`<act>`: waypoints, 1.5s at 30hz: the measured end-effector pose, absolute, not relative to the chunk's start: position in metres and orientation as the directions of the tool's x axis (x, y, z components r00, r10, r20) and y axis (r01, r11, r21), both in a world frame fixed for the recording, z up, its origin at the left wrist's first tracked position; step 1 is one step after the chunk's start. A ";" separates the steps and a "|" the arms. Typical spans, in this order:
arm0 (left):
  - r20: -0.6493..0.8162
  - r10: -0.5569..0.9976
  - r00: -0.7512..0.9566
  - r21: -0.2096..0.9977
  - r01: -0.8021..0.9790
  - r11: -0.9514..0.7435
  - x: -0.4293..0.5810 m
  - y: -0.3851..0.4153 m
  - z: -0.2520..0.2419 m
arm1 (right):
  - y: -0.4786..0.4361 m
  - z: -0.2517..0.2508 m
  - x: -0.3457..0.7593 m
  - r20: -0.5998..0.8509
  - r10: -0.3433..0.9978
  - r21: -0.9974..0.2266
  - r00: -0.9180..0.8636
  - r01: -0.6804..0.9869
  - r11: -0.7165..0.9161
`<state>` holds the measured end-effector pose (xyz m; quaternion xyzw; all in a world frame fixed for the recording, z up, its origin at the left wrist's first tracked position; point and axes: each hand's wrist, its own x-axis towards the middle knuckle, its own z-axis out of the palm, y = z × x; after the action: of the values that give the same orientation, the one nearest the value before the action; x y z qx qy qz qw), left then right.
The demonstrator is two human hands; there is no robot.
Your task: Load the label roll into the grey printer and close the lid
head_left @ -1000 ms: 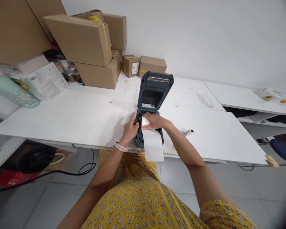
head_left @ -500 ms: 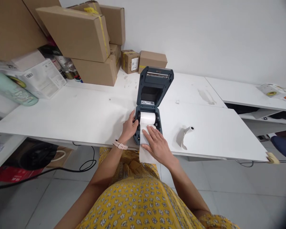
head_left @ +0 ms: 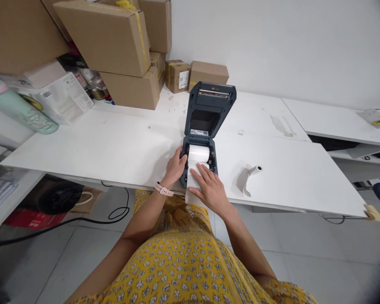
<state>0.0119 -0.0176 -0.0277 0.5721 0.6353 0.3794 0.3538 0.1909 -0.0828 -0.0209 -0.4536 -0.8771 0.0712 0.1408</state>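
person in yellow flowered clothing [head_left: 183, 261] at the front edge of the white worktop [head_left: 129, 147]. right hand [head_left: 210, 188] open, fingers a bit spread, palm down on the paper strip [head_left: 193, 181], which hangs past the edge. left hand [head_left: 175, 168], pale wristband [head_left: 164, 189] on that wrist, is half curled at the left side of the dark printer [head_left: 199, 139], thumb over its edge; how firmly it grips, i can't tell.

printer sits near the front edge, lid [head_left: 209, 109] tipped up and back. its bay holds a white paper roll [head_left: 199, 153], strip running from it toward the person. right of the printer, apart from it: a tube [head_left: 259, 169] with a curl of paper [head_left: 247, 185].

further back, left: mint bottle [head_left: 25, 109] by a white box [head_left: 63, 99], then stacked cartons [head_left: 104, 40], yellow tape on them, contents hidden from me. behind the printer, by the wall, a labelled small carton [head_left: 177, 77] beside a longer carton [head_left: 209, 74].
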 end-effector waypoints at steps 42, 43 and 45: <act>-0.096 0.995 0.002 0.985 -0.143 0.095 0.020 -0.082 -0.029 | -0.081 -0.043 0.194 -0.134 0.985 -0.967 0.108 -0.232 -0.106; -0.079 0.997 0.017 0.986 -0.146 0.081 0.020 -0.081 -0.030 | -0.083 -0.043 0.195 -0.148 0.983 -0.963 0.108 -0.240 -0.119; -0.043 0.999 0.013 0.990 -0.130 0.045 0.020 -0.080 -0.034 | -0.086 -0.044 0.195 -0.131 0.983 -0.970 0.127 -0.222 -0.101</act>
<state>0.0195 -0.0800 -0.0337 0.4576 0.4746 0.5179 0.5451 0.1953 -0.0862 -0.0443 -0.5055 -0.3766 0.5429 0.5549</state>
